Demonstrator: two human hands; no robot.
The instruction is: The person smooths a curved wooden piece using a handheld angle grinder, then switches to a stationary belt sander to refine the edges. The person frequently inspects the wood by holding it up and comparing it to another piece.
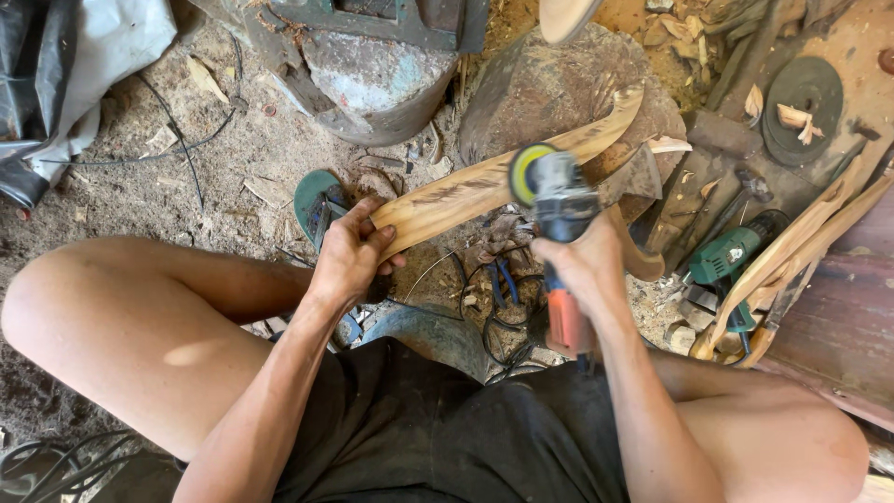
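My left hand (349, 253) grips the near end of a long curved wooden piece (466, 186) that slants up to the right over a tree-stump block (568, 88). My right hand (582, 265) holds an angle grinder (559, 200) with a grey body and orange rear. Its yellow-green disc (529, 173) presses against the middle of the wooden piece. I sit with both knees bent outward, in black shorts.
A green sandal (317, 205) lies on the dusty ground by my left hand. A green power tool (731, 261), hammers, sanding discs (803, 102) and more curved wooden pieces (792, 251) lie at the right. A metal drum (382, 79) stands behind. Cables trail on the floor.
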